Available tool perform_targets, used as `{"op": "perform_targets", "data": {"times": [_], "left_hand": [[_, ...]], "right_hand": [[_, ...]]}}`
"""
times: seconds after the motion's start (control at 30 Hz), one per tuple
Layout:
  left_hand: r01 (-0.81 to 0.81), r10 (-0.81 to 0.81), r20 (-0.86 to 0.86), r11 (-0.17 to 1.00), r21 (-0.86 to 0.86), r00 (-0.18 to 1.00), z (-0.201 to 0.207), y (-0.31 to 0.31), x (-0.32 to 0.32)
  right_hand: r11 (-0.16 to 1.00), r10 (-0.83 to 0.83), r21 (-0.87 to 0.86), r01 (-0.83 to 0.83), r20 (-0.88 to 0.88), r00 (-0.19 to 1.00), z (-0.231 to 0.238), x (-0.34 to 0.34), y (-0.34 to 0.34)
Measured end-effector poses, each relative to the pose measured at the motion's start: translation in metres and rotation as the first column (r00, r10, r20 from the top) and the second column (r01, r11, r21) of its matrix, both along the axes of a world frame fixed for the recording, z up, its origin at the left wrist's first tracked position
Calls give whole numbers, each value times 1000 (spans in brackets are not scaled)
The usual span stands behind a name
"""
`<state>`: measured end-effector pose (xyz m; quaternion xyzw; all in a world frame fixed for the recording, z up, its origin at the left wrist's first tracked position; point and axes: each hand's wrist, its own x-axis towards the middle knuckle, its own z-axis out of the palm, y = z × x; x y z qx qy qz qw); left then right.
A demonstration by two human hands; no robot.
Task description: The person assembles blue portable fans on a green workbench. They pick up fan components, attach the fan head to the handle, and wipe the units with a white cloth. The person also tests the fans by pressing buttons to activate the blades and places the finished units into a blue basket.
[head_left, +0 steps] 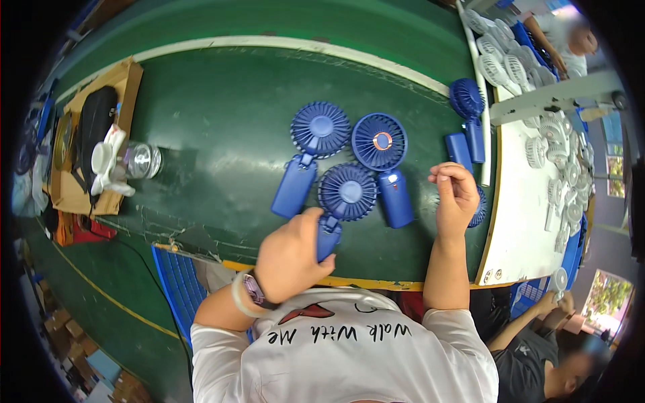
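My left hand (292,252) is closed around the handle of a blue handheld fan (348,192) near the table's front edge. Its round head points away from me, beside two more blue handheld fans. One of these, a fan (320,129) with a folding joint, lies farther left. The other, a fan (379,142) with a copper-coloured ring at its centre, lies to the right. My right hand (457,195) is raised over the table, fingers curled in toward the thumb, with nothing visible in them. Partly behind it is another blue fan (478,208).
More blue fans (467,99) lie by the table's right edge. Beyond a white rail, many white fans (554,141) cover a white board. A cardboard tray (131,87) with a black pouch stands at left, next to a clear jar (142,161). Two other people are on the right.
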<state>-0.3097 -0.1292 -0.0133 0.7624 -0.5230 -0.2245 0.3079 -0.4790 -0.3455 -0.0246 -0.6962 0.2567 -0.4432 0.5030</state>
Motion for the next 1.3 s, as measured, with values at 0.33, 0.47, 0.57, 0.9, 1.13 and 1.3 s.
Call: {"op": "perform_targets", "data": {"times": [0.33,0.47,0.57,0.9,1.13,1.3], "left_hand": [[-188,-307,-950,931,-312,55,20,-62,34],[-97,-384,-905,909,-405,181,12,-91,38],[-102,-401,-912,907,-408,86,7,-92,37],[-176,-305,-952,938,-299,-12,5,-82,39],[-174,-175,-908,951,-257,381,-6,-75,36],[-230,-180,-951,943,-240,252,-6,-73,39]], "right_hand": [[996,85,48,-78,-154,984,-7,9,7],[995,70,-52,-86,-260,963,-6,8,4],[997,71,-14,-77,-255,964,-8,8,4],[994,109,56,-97,-297,949,-12,12,4],[799,286,-294,-524,-581,762,15,23,9],[822,171,-329,-465,-637,751,9,23,9]]}}
